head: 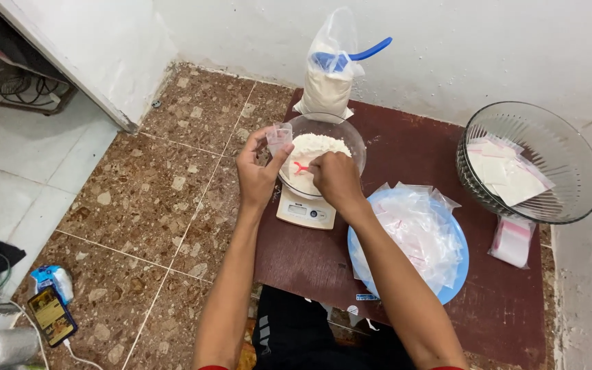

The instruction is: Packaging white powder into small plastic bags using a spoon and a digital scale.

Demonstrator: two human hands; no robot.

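My left hand (pixel 257 171) holds a small clear plastic pouch (pixel 279 138) upright at the left rim of a glass bowl (pixel 354 137) of white powder. The bowl sits on a white kitchen scale (pixel 304 212). My right hand (pixel 336 177) reaches over the bowl with its fingers closed on a small red spoon (pixel 301 168) that lies in the powder. The spoon's handle is mostly hidden under my fingers.
A clear bag of powder with a blue scoop (pixel 330 75) stands behind the bowl. A blue plate of empty pouches (pixel 416 236), a big glass bowl of filled packets (pixel 532 161) and a pouch stack (pixel 513 241) lie on the dark red board. A phone (pixel 51 315) lies on the floor.
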